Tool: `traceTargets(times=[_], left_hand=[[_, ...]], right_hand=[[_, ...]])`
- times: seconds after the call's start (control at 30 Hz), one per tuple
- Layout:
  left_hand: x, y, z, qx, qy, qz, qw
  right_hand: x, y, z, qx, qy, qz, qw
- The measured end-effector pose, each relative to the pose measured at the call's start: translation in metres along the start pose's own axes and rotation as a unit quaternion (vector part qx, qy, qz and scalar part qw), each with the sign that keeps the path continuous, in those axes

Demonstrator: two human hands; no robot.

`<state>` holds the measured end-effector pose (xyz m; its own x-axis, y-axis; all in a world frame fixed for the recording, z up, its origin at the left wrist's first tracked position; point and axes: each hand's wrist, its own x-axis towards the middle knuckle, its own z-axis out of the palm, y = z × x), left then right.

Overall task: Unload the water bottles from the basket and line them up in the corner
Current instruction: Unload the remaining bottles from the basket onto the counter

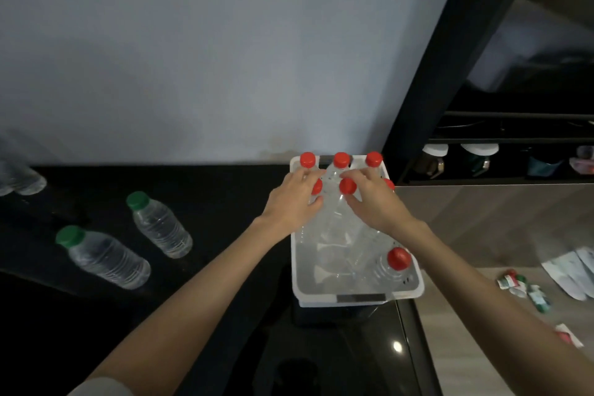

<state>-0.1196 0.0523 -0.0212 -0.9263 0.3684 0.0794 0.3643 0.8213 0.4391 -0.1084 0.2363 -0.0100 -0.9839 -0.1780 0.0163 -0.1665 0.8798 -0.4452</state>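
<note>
Far left of the hands, two green-capped bottles (128, 239) lie on their sides on the dark glossy tabletop (225, 202), well apart from the basket; at the left edge more clear bottles (19, 178) show, blurred, count unclear.

Left hand (294, 199): fingers curled over the neck of a red-capped bottle (316, 186) in the basket's middle row; cap peeks out by the thumb. Whether the grip has closed, cannot tell.

Between the hands: clear ribbed plastic, thin-walled, rounded shoulders, screw caps.

Right hand (369, 199): fingers and thumb curled around the middle bottle (347, 186) just below its red cap; fingertips reach toward the back row. Closed or only touching, cannot tell.

White basket (353, 297): stiff plastic, slotted walls, on the tabletop under both hands. Three red caps (341, 160) stand upright along its far wall; one bottle (398, 259) near the right forearm tilts.

Handling, as judged: fill level not readable; if empty, light and crushable, so a soft grip. Smooth plastic may slip; the neck under the cap ring gives the surest hold, one per hand.

Right of the hands: wood-grain surface with small packets (520, 288).
</note>
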Motion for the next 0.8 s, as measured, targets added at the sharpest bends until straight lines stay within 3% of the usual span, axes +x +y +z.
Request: traceTargets(times=[0.43, 0.8], left_hand=[[-0.012, -0.006, 0.029, 0.082, 0.059, -0.028, 0.995], [-0.028, 0.012, 0.034, 0.055, 0.111, -0.083, 0.989]], right_hand=[[0.002, 0.013, 0.023, -0.129, 0.004, -0.063, 0.99], [-0.009, 0.008, 0.015, -0.055, 0.015, -0.103, 0.993]])
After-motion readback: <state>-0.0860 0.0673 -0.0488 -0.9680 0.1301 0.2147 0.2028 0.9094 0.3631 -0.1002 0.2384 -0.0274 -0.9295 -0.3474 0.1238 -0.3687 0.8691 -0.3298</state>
